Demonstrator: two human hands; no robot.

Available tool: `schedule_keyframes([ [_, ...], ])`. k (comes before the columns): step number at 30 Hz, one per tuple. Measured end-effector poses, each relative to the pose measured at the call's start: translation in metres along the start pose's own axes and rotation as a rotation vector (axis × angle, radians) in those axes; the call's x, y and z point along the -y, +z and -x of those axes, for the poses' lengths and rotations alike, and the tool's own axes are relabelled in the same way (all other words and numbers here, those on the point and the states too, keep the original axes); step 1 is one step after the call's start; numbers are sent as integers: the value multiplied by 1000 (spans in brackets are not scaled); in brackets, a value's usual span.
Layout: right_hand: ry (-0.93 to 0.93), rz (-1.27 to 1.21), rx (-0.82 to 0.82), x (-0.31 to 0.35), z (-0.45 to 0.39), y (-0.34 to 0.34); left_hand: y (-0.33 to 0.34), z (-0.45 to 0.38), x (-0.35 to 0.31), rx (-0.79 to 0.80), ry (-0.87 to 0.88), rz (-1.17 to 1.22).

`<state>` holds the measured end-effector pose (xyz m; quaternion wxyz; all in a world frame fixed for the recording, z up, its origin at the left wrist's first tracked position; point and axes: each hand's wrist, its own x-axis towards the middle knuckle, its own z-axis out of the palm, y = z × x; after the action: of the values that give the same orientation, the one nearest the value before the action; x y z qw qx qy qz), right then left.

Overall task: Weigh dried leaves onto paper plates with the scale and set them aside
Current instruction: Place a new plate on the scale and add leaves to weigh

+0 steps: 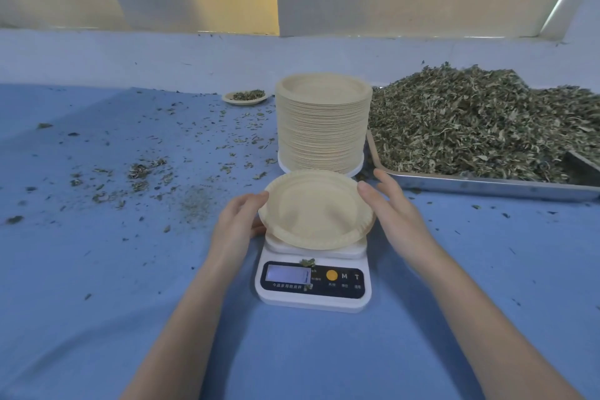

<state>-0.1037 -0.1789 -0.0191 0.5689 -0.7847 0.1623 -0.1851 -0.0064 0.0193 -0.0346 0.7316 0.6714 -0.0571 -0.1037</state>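
The left hand (pixel 238 217) touches the left rim of an empty paper plate (pixel 316 209), fingers relaxed and partly hidden beneath that rim; the right hand (pixel 394 204) lies open, fingers straight, its thumb tip at the plate's right rim. The plate sits tilted on the platform of a white digital scale (pixel 313 282) (display reading too blurred to make out; a few leaf bits lie on its panel). Directly behind stands a tall stack of plates (pixel 323 123), ribbed at the edges. To the right, a metal tray (pixel 487 183), cut off by the frame edge, carries a heaped pile of dried leaves (pixel 480 127), coarse and grey-green. A filled plate (pixel 245 97) rests far back left. The desk (pixel 97 269) has a smooth blue covering, littered with leaf crumbs. A pale wall rises behind.
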Motion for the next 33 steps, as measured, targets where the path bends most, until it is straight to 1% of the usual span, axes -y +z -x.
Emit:
schedule_keyframes([
  [2,4,10,-5,-1,-1,-1,0,2,2,-27,28,-81],
  [5,8,18,6,-1,0,-2,1,8,1,-179,266,-352],
  [7,8,19,27,-1,0,-2,5,13,-4,-236,432,-465],
  [9,-2,11,38,-1,0,-3,15,19,-15,-209,634,-632],
  [10,-14,15,40,0,0,-3,21,20,-19,-167,732,-717],
  [11,-27,26,47,2,0,-5,29,19,-24,-120,792,-773],
  [12,-33,38,65,4,0,-7,38,18,-29,-79,802,-800],
  [14,-16,53,145,5,1,-13,52,15,-36,-32,734,-769],
  [18,-17,239,369,-5,6,-25,58,8,-40,-47,586,-635],
  [20,-15,310,433,-12,9,-27,57,6,-39,-59,529,-591],
  [23,-1,367,466,-17,11,-26,52,3,-37,-110,470,-508],
  [28,110,392,504,-15,6,-21,38,1,-34,-227,414,-320],
  [30,113,399,522,-16,5,-21,35,1,-34,-265,391,-241],
  [33,74,331,523,-18,7,-23,32,1,-31,-276,388,-215],
])
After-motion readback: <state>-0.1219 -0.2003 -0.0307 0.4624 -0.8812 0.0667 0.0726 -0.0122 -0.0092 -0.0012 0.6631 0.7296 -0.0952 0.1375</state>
